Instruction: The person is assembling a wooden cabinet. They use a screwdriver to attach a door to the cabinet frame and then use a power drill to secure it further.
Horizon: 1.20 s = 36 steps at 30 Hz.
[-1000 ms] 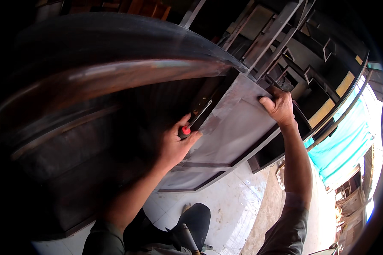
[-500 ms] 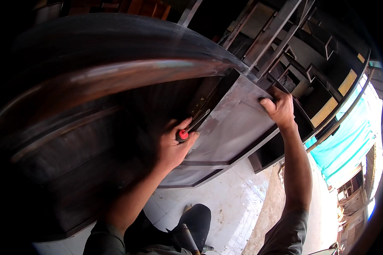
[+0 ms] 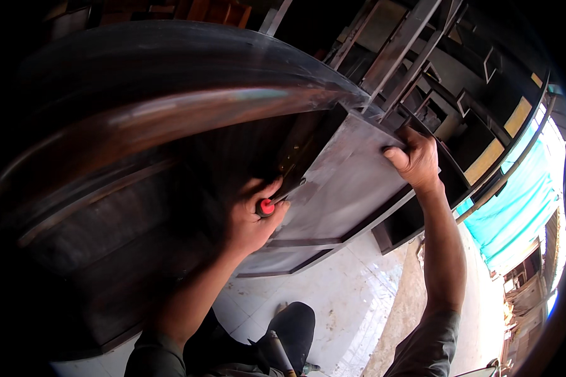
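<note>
On my feed's left, the dark cabinet (image 3: 163,116); next, my left hand (image 3: 245,223), fingers closed round the red-ended tool (image 3: 266,207), shaft angled up toward the greyish door (image 3: 346,176), contact I can't tell! Rightmost, my right hand (image 3: 416,162) grips the door's edge, thumb across its face.

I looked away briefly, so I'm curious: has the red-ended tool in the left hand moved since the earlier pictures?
Yes: the red-ended tool, in the left hand, has shifted down the picture, away from the curved wooden rim.
</note>
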### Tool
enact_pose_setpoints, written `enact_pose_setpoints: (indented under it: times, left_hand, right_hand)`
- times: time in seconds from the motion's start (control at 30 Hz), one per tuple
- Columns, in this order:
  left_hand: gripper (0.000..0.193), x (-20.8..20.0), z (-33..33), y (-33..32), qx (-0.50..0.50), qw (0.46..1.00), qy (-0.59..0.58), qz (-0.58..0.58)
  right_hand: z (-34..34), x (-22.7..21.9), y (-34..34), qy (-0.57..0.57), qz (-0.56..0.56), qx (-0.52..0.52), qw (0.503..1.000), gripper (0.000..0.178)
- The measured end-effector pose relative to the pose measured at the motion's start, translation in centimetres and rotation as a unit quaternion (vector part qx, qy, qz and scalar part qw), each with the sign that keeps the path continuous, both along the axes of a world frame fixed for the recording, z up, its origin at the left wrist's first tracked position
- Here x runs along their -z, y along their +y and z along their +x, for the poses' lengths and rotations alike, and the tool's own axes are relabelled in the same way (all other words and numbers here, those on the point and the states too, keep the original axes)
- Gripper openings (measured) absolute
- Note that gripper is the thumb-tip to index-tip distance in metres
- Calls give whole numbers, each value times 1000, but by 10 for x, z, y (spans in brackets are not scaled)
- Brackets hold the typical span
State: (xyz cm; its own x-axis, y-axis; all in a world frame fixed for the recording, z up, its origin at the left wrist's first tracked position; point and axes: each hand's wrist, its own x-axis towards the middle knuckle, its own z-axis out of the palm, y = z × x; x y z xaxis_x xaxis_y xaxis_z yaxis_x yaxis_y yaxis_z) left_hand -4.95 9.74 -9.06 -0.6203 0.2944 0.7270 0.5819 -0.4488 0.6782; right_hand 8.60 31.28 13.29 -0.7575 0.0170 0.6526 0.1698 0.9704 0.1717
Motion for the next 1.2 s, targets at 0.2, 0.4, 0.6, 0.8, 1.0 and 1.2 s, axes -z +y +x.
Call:
enact_pose_setpoints:
  times: [0.2,0.4,0.6,0.8,1.0,1.2]
  left_hand:
    - [39,6,-3,0,2,999,33,16]
    - [45,8,0,0,-11,998,54,-6]
    - [47,9,1,-3,-29,997,64,-23]
    - [46,18,3,-6,-59,994,84,-33]
    - [40,90,15,-18,-175,970,98,-135]
    - [32,208,26,-18,-191,931,-21,-309]
  right_hand:
    - [-5,4,-1,-22,-5,-4,1000,80]
    - [-8,9,7,-18,10,-30,999,80]
    - [-13,15,12,-19,9,-58,998,80]
    - [-12,23,20,-12,0,-71,997,71]
    - [-9,22,19,-1,5,-65,998,78]
    - [0,11,0,-27,-6,-23,999,72]
